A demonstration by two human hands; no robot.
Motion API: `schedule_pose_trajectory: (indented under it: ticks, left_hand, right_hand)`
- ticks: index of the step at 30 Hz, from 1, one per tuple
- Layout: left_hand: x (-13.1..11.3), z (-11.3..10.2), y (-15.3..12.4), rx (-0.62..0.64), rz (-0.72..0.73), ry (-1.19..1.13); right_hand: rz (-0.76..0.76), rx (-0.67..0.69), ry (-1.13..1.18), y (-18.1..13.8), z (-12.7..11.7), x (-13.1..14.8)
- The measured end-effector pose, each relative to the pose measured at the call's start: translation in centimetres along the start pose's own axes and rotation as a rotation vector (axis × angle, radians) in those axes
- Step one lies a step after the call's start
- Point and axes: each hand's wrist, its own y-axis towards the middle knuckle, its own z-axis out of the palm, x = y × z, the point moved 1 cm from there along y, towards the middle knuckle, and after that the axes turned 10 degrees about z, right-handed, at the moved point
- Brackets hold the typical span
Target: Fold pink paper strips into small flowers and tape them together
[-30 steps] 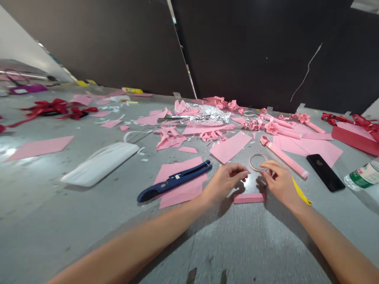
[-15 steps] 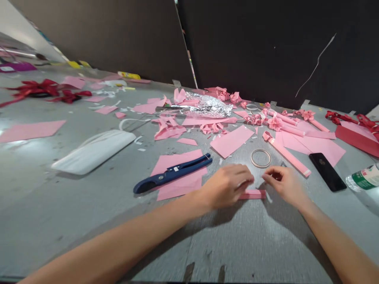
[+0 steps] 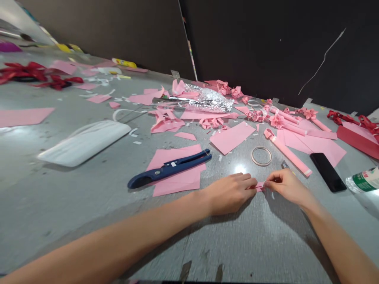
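A narrow folded pink paper strip [image 3: 259,187] lies on the grey table between my hands. My left hand [image 3: 233,193] is closed over its left part, fingers bent and pressing down, hiding most of it. At the strip's right end, the thumb and forefinger of my right hand [image 3: 282,186] pinch together; whether a bit of tape is also in them is too small to tell. Just beyond sits a thin roll of tape [image 3: 261,156]. Left of my hands, blue-handled scissors [image 3: 170,170] rest on pink paper sheets [image 3: 177,188]. A rolled pink paper tube [image 3: 291,157] lies behind my right hand.
To the right lie a black phone [image 3: 328,172] and a bottle [image 3: 365,180] on its side. A white face mask [image 3: 85,142] is at left. Pink scraps, paper flowers [image 3: 277,120], crumpled clear wrap [image 3: 211,98] and red ribbon bows [image 3: 25,72] line the dark wall [image 3: 251,47].
My left hand has come down and slid slightly right over the pink strip, covering more of it. My right fingers now meet the strip's end. The view has shifted slightly.
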Motion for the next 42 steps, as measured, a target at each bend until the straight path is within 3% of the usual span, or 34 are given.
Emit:
schedule_pose_trajectory:
  ticks: [18, 28, 36, 42]
  left_hand:
    - [-0.1, 0.1, 0.1, 0.03, 0.026, 0.025]
    - [-0.1, -0.1, 0.2, -0.006, 0.021, -0.018]
    - [-0.1, -0.2, 0.2, -0.01, 0.017, -0.039]
    - [-0.1, -0.2, 0.3, -0.007, 0.014, -0.023]
  right_hand:
    - [-0.04, -0.086, -0.204, -0.8, 1.1, 0.8]
    - [-0.066, -0.245, -0.359, -0.8, 1.8, 0.4]
    - [-0.036, -0.15, -0.278, -0.1, 0.3, -0.1]
    - [-0.049, -0.197, -0.361, -0.4, 0.9, 0.4]
